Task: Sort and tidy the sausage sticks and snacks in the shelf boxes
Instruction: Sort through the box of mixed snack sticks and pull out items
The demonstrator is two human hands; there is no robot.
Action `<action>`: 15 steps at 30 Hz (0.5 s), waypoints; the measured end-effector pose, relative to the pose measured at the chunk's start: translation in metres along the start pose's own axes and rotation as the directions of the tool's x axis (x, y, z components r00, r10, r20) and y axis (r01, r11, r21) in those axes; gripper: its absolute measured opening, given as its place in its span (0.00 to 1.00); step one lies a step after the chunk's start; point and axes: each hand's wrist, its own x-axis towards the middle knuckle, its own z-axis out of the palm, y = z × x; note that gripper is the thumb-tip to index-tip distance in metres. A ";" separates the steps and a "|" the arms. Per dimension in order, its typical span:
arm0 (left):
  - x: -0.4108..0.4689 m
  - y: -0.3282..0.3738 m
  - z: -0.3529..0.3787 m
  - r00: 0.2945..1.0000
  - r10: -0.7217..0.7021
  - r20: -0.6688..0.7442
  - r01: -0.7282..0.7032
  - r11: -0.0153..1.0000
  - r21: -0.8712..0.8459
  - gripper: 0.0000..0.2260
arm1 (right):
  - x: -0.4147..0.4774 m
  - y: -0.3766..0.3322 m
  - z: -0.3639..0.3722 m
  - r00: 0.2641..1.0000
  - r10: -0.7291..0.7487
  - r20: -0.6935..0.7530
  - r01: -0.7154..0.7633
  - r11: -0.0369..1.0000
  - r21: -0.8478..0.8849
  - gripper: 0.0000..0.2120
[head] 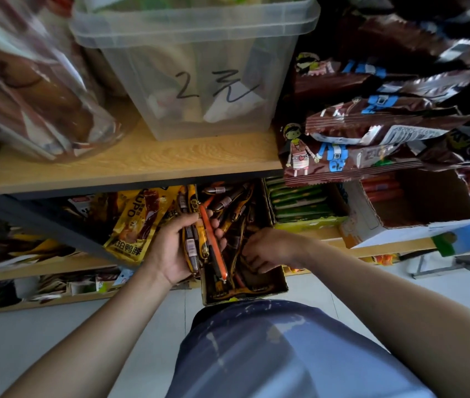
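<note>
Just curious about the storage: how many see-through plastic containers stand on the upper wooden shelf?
2. A square tub with handwriting sits centrally on the shelf; a rounded jar stands to its left. More may lie beyond the frame.

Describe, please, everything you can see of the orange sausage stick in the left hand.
The orange sausage stick is long, thin and smooth, in glossy plastic-looking casing with a pinched lower end. It lies slanted across the left hand, whose fingers curl round it together with several dark-and-yellow wrapped sticks, above the open cardboard box.
</note>
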 end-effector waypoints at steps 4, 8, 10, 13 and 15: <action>-0.005 0.002 0.000 1.000 0.007 0.004 -0.007 1.000 0.019 0.24 | 0.018 0.001 0.020 0.997 -0.014 -0.077 -0.004 0.976 -0.220 0.08; -0.011 0.002 -0.007 0.993 0.022 -0.112 -0.024 1.000 -0.014 0.08 | 0.038 0.005 0.030 0.982 0.091 -0.168 -0.100 0.994 -0.049 0.14; -0.014 0.002 -0.011 0.991 0.019 -0.135 -0.023 0.999 -0.027 0.07 | 0.043 0.005 0.031 0.976 0.140 -0.165 -0.118 0.984 0.135 0.13; -0.018 0.003 -0.014 0.991 0.031 -0.132 -0.037 0.998 -0.044 0.11 | 0.049 0.009 0.032 0.965 0.164 -0.203 -0.116 0.966 0.230 0.14; -0.020 0.003 -0.016 0.991 0.036 -0.129 -0.042 0.998 -0.045 0.14 | 0.053 0.014 0.036 0.970 0.151 -0.188 -0.135 0.986 0.093 0.18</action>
